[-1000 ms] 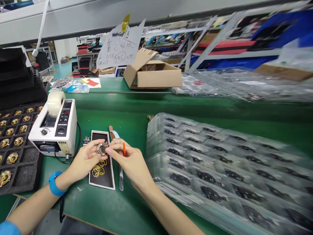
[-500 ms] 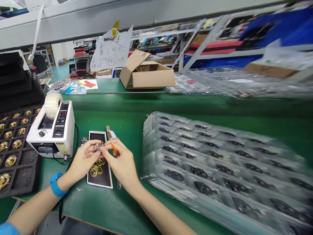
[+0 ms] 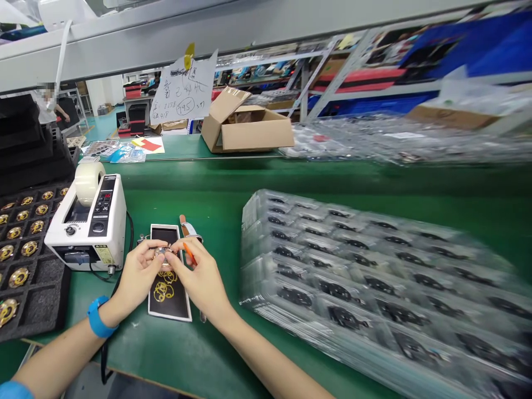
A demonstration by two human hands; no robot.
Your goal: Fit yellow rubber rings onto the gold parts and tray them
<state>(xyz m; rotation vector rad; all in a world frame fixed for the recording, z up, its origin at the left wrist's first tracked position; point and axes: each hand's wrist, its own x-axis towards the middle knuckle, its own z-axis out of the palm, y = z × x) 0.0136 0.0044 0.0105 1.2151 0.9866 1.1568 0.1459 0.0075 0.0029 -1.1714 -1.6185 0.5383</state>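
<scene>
Over a shallow white-rimmed tray (image 3: 168,310), both my hands hold a small round metal watch case (image 3: 165,257) by its edges. My left hand (image 3: 135,274), with a blue band on its wrist, pinches the left side with thumb and fingers. My right hand (image 3: 204,280) grips the right side and also keeps a thin orange tool (image 3: 190,254) between its fingers; the tool's kind is not clear. Several yellow rings (image 3: 163,291) lie on the tray's black bed. Behind my right hand, a watch strap (image 3: 189,228) shows partly. Fingers cover much of the case.
A white tape dispenser (image 3: 87,221) stands left, beside a black foam tray (image 3: 45,302) holding gold watch parts. Stacked clear plastic trays (image 3: 332,266) with dark parts fill the right. An open cardboard box (image 3: 257,136) sits on the back shelf. A person (image 3: 45,108) is far left.
The watch case looks turned, with its round face showing more. My right hand has shifted slightly left. A person has come into view in the background at left.
</scene>
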